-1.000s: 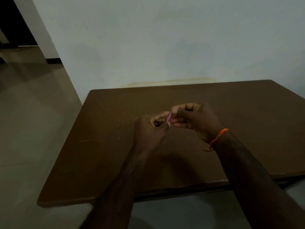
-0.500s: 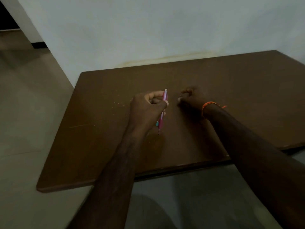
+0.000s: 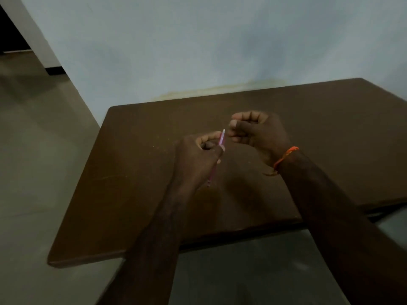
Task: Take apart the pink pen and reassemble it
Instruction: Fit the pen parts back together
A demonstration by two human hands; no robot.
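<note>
The pink pen [image 3: 222,137] stands nearly upright in my left hand [image 3: 196,159], which is closed around its middle. Its pale top end pokes above my fingers and its tip points down toward the brown table [image 3: 132,194]. My right hand [image 3: 257,133] hovers just to the right of the pen's top, fingers curled with thumb and forefinger close together. Whether it holds a small part is too dim to tell. An orange thread band [image 3: 285,157] circles my right wrist.
The table's far edge meets a pale wall [image 3: 198,51]. Tiled floor [image 3: 33,150] lies to the left, with a dark doorway at the far left. The table's near edge runs under my forearms.
My right hand left the pen's top, dropped to the table half a second ago, then rose back beside the pen's top. My left hand kept hold of the pen.
</note>
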